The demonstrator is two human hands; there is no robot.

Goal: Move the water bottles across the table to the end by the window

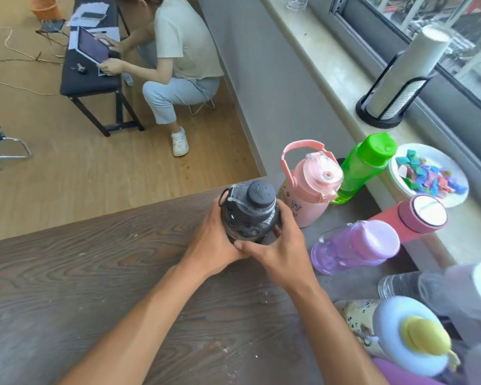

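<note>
A plate of coloured bits [428, 175] and stacked cups [406, 70] sit on the sill.

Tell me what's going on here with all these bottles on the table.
A person is gripping a dark grey bottle with both the left hand and the right hand on the wooden table. Near the window end, a pink bottle, a green bottle and a purple bottle are already gathered.

Seven water bottles [249, 212], one plate [428, 159], one cup stack [406, 70]
</note>
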